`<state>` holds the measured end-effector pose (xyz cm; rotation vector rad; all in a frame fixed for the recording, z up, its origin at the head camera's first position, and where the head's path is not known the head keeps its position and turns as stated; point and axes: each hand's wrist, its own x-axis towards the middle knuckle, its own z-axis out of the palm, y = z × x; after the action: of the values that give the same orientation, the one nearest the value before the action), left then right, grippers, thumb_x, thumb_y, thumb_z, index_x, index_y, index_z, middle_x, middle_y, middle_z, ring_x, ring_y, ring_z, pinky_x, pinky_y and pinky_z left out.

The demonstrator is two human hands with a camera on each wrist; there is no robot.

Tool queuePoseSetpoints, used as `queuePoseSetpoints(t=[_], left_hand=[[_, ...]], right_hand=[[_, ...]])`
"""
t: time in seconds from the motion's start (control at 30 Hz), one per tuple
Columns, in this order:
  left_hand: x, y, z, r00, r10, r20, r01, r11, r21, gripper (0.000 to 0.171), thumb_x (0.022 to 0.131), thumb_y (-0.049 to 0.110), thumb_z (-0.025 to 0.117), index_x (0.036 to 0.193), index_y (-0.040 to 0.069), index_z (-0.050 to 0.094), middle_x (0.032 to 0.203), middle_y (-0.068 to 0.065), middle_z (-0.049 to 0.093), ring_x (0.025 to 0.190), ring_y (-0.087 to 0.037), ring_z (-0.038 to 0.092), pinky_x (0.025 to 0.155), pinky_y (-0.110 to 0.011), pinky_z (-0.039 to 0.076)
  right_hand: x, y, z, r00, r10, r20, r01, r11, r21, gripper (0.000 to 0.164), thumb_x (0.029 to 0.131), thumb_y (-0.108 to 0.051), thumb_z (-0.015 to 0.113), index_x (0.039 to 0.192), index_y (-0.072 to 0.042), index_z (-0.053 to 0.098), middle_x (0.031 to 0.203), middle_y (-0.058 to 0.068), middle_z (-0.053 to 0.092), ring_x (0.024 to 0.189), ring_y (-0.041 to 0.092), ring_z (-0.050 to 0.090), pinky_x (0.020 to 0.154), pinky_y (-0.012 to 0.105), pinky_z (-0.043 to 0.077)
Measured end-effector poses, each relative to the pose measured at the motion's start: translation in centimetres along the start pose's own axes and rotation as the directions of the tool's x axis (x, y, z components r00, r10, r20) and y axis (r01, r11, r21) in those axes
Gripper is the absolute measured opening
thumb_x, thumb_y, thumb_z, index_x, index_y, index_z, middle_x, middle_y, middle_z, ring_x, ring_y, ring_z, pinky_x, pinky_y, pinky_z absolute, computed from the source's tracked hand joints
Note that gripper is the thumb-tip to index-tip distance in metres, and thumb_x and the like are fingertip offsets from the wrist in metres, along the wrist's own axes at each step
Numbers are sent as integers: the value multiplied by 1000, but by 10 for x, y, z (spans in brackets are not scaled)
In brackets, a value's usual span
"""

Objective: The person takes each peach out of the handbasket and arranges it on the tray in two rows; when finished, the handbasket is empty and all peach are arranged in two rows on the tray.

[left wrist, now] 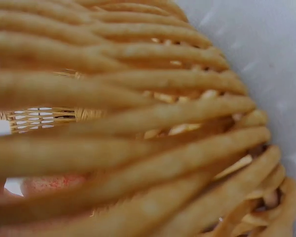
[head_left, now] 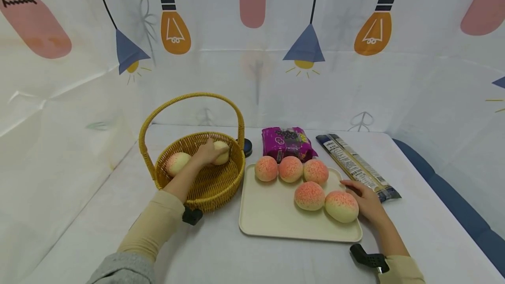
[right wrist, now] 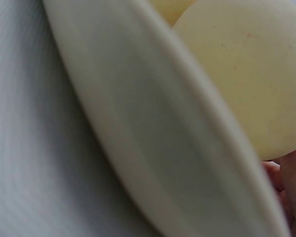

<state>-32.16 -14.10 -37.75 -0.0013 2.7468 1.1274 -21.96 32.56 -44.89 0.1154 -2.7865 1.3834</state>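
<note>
Inside the yellow wicker basket (head_left: 213, 192), my left hand (head_left: 206, 151) grips a pale peach (head_left: 222, 152) near the far right wall. A second peach (head_left: 177, 163) lies at the basket's left side. In the left wrist view the basket weave (left wrist: 138, 113) fills most of the picture and hides that hand. My right hand (head_left: 364, 198) rests at the right edge of the cream tray (head_left: 272, 222), its fingers relaxed along the rim beside the nearest peach (head_left: 341, 206). The right wrist view shows the tray's rim (right wrist: 207, 94) with that peach's pale underside (right wrist: 251, 74) above it.
On the tray sit several more pink-speckled peaches (head_left: 290, 169). Behind it stands a purple snack package (head_left: 287, 142); a long flat packet (head_left: 357, 163) lies to its right. A dark round object (head_left: 247, 147) shows behind the basket, whose tall handle (head_left: 193, 95) arches overhead.
</note>
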Motion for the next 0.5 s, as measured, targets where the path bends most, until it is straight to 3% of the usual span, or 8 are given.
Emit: queuePoseSetpoints(t=[0.3, 0.5], left_hand=[[-3, 3, 1, 1000, 27, -9, -27, 994, -101, 71, 88, 35, 58, 141, 4, 23, 133, -35, 20, 102, -42, 50, 61, -35, 53], [-2, -1, -1, 994, 41, -98, -42, 999, -13, 69, 86, 36, 60, 140, 6, 27, 134, -34, 13, 105, -45, 45, 66, -41, 50]], right_hand=[[1, 1, -1, 1000, -3, -3, 3, 1000, -5, 40, 96, -26, 46, 129, -3, 49, 134, 26, 40, 124, 45, 32, 94, 61, 29], [0, 3, 0, 1000, -12, -3, 12, 1000, 3, 40, 96, -25, 47, 129, -2, 49, 133, 26, 40, 123, 44, 34, 93, 60, 31]])
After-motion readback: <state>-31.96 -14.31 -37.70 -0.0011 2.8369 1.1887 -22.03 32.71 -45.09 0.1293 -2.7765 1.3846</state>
